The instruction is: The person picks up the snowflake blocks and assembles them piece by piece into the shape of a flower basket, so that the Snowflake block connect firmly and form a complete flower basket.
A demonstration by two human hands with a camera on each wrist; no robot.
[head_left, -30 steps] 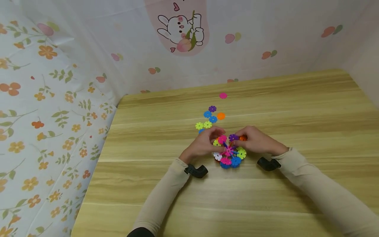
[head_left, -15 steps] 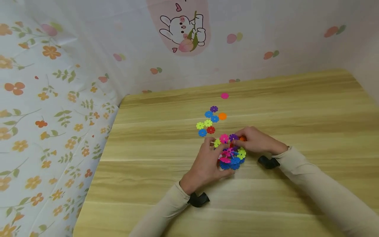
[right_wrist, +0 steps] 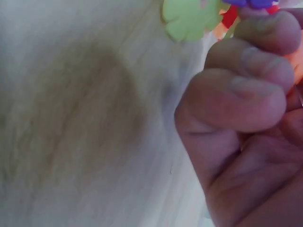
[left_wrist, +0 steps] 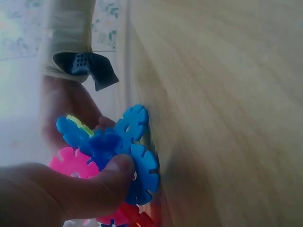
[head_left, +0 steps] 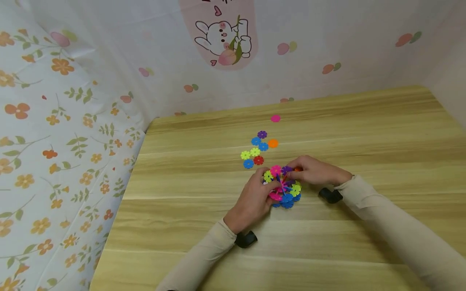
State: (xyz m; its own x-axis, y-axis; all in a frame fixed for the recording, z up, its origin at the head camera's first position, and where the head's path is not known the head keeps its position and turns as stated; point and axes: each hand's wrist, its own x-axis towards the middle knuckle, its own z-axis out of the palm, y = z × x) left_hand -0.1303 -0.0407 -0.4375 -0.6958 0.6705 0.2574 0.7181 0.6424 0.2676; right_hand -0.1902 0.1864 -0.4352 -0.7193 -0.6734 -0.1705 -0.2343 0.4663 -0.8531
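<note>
Between my two hands is a ball-like cluster of interlocked plastic snowflake discs (head_left: 287, 197), in pink, blue, yellow-green, purple and orange. My left hand (head_left: 252, 201) grips it from the left, its fingers at the far side. In the left wrist view the thumb presses on a blue disc (left_wrist: 147, 177), beside a pink disc (left_wrist: 71, 161). At the upper right my right hand (head_left: 314, 170) pinches the cluster by a purple disc (head_left: 286, 170). The right wrist view shows curled fingers (right_wrist: 241, 99) below a yellow-green disc (right_wrist: 189, 19); their exact contact is partly hidden.
Loose discs lie on the wooden table (head_left: 204, 169) beyond the cluster: a red one (head_left: 259, 160), an orange one (head_left: 273, 143), a pink one (head_left: 275, 118) and several others. A printed curtain (head_left: 160, 60) stands behind the table's far edge.
My left hand has shifted down and around the cluster's near left side, uncovering the loose red disc, and has closed its grip again. The right hand has barely moved.
</note>
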